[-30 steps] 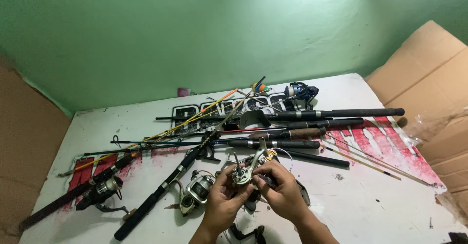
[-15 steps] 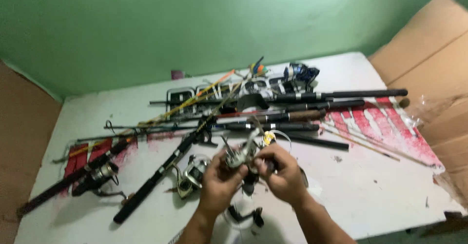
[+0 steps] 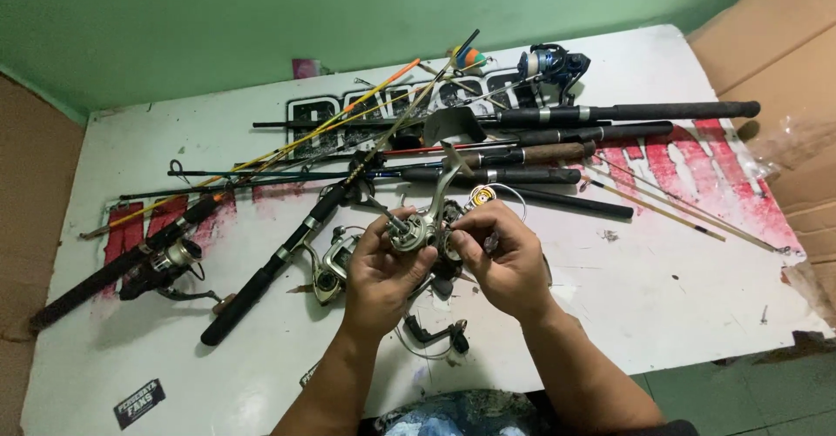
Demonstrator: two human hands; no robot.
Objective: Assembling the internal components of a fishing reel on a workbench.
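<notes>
Reel [image 3: 424,227]: silver spinning type, raised above table [image 3: 662,297] just below frame centre, stem pointing to 12 o'clock.
Left hand [image 3: 380,272]: wrapped round reel from 7 o'clock, fingers clamped on its body.
Right hand [image 3: 505,257]: at 4 o'clock of reel, fingertips pinched together on its side; what lies between them too small to tell.
Table: white board with red and black lettering. Near edge running along 6 o'clock, right edge at 3 o'clock beside cardboard [image 3: 775,53], far edge at 12 o'clock against green wall [image 3: 261,18]. Open room: broad bare stretch from 3 to 5 o'clock of hands, smaller bare patch at 8 o'clock by a black sticker [image 3: 139,403].
Rods [image 3: 557,131]: dark bundle lying crosswise at 12 to 2 o'clock of hands, handles toward right edge; thin orange rod [image 3: 331,122] slanting across it at 11 o'clock.
Black rod [image 3: 261,279]: slanting at 9 o'clock, butt toward near edge.
Rod with reel [image 3: 157,262]: far at 9 o'clock, near left edge.
Second reel [image 3: 331,270]: on table, just beside left wrist at 9 o'clock.
Blue reel [image 3: 549,61]: at 1 o'clock, near far edge.
Loose handle part [image 3: 440,336]: below hands at 6 o'clock, close to near edge.
Containers: flattened cardboard only, contents not visible.
</notes>
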